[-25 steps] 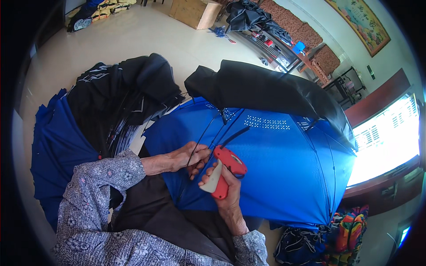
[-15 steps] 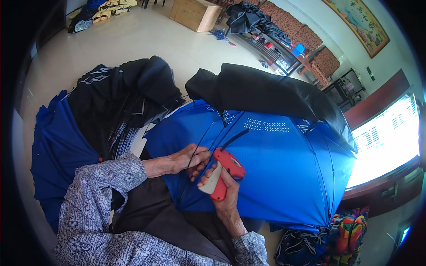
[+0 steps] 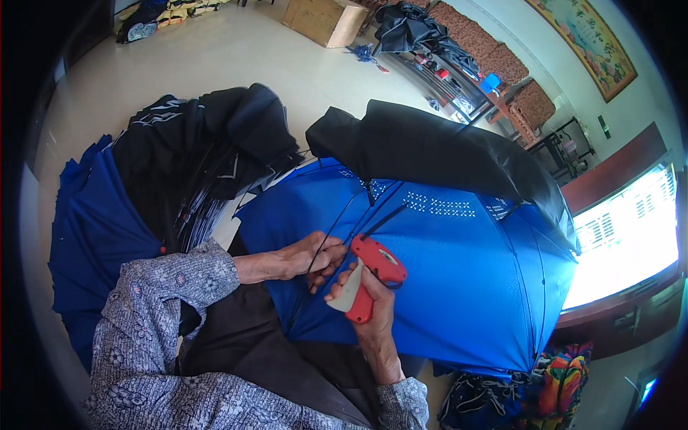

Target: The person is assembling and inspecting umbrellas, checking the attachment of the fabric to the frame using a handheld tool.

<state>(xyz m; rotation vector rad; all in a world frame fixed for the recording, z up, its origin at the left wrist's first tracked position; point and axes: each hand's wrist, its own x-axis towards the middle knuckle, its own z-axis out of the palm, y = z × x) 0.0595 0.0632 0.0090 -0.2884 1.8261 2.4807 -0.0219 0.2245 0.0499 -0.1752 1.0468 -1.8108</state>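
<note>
A large blue umbrella [image 3: 444, 287] with white dotted marks lies open across my lap, its inside with thin black ribs facing up. My right hand [image 3: 374, 304] is closed round a red tagging gun [image 3: 378, 259] with a cream trigger. A dark strip stands up from the gun. The nose of the gun is close to the fingertips of my left hand [image 3: 315, 256]. With that hand I pinch the umbrella's cloth beside a thin rib; the exact spot is hidden by my fingers. A black panel [image 3: 444, 147] folds over the umbrella's far side.
To the left lie a pile of black folded umbrellas [image 3: 208, 143] and blue cloth [image 3: 107, 251]. A cardboard box [image 3: 325, 21] stands on the tiled floor, near a low table [image 3: 451, 89] with dark cloth and a sofa [image 3: 487, 54]. Colourful bundles [image 3: 562, 383] lie at lower right.
The whole view has shifted slightly. Both hands keep their hold, with the tagging gun still beside my left fingertips.
</note>
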